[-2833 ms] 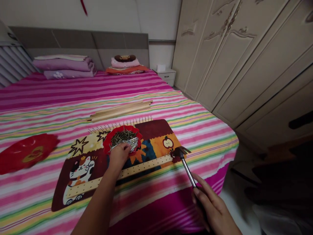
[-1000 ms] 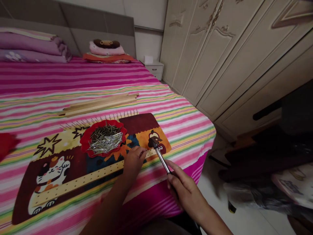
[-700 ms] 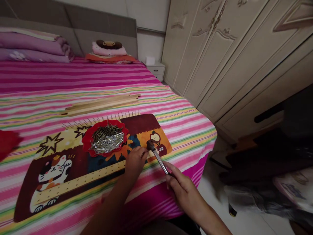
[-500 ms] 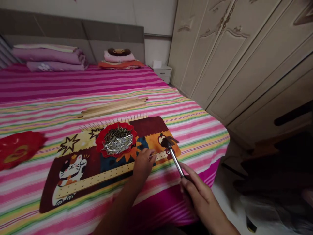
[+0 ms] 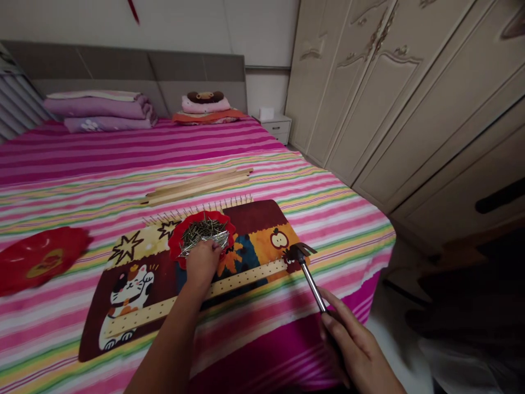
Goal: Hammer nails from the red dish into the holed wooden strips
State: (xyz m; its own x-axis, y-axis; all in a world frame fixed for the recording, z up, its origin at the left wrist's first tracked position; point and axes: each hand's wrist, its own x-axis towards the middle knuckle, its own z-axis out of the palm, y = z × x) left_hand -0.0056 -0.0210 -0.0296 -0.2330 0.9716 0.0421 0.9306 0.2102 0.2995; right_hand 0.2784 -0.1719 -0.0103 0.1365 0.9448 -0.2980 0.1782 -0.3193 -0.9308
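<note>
Nails (image 5: 202,229) fill the scalloped red bowl (image 5: 174,249) in a loose heap, dark ones mostly on the far side and brighter silver ones nearest the left hand (image 5: 203,262), which covers part of the near rim and heap. Its fingers are bunched together at the silver nails; whether one is pinched between them cannot be told, since the hand itself blocks the view. The right hand (image 5: 355,342) has its fingers wrapped around the dark handle of the hammer (image 5: 312,285), whose lower end is lost in the palm and shadow. The hammer's head sits over the right end of the patterned mat (image 5: 252,216), partly hiding a printed dark red figure; whether it touches is unclear. Just beside the head ends a pale strip (image 5: 246,275) with rows of dark dots, too small to read as holes or nail heads, and the left forearm (image 5: 168,345) conceals a stretch of it. Along the mat's far edge a second strip (image 5: 239,202) bristles with thin standing nails, its middle partly screened by the bowl. Farther off, wooden slats (image 5: 197,187) lie overlapping on the striped bed (image 5: 328,208), their number hard to count. A red plate (image 5: 28,257) is cut off by the left edge. At lower right, dark shapes (image 5: 463,295) sink into shadow.
</note>
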